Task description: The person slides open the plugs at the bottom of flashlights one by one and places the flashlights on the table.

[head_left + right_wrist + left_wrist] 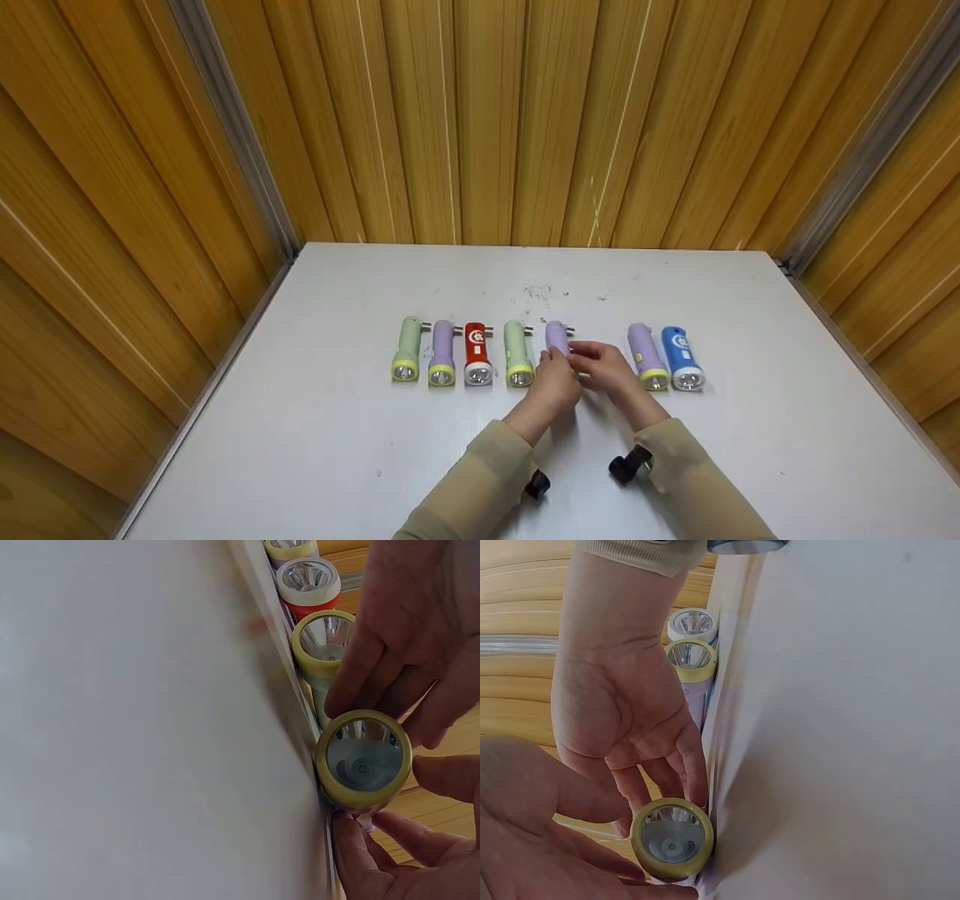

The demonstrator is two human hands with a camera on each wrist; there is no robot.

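Note:
A purple flashlight [556,335] with a yellow ring lies on the white table, its lens end toward me. My left hand [556,381] holds it from the left and partly covers its front half in the head view. From the other side, my right hand [606,367] grips it, fingers bent along its body. The yellow-ringed lens [673,841] shows between both hands in the left wrist view. In the right wrist view, the fingers of my right hand [420,855] come around the lens end from below. A green flashlight [517,352] lies just left of my left hand.
Farther left in the row lie a red flashlight [477,352], another purple flashlight [442,352] and a green flashlight [409,349]. Right of my hands are a purple flashlight [645,352] and a blue flashlight [681,356]. Wood-patterned walls [487,120] enclose the table [300,420].

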